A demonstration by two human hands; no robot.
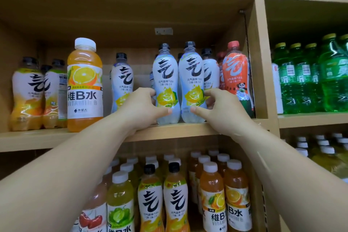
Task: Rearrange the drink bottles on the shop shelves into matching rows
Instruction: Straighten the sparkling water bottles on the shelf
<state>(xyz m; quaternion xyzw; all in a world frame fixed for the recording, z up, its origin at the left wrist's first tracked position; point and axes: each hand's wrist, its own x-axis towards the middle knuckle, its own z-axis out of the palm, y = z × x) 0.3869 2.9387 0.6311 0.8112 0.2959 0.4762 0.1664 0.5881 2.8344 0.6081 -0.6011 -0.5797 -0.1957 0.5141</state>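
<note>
Two pale blue lemon soda bottles with black caps stand side by side at the front of the middle shelf (169,134). My left hand (140,107) grips the left bottle (165,73) low on its body. My right hand (216,106) grips the right bottle (191,73) the same way. More of the same lemon bottles stand behind, and one stands apart further left (122,79). A big orange vitamin-water bottle (84,85) with a white cap stands at the shelf front, left of my hands.
Orange-label soda bottles (26,92) fill the shelf's left end. A red-capped orange soda bottle (236,73) stands against the right divider. Green bottles (305,79) sit in the right bay. The lower shelf holds mixed vitamin-water and orange soda bottles (176,199).
</note>
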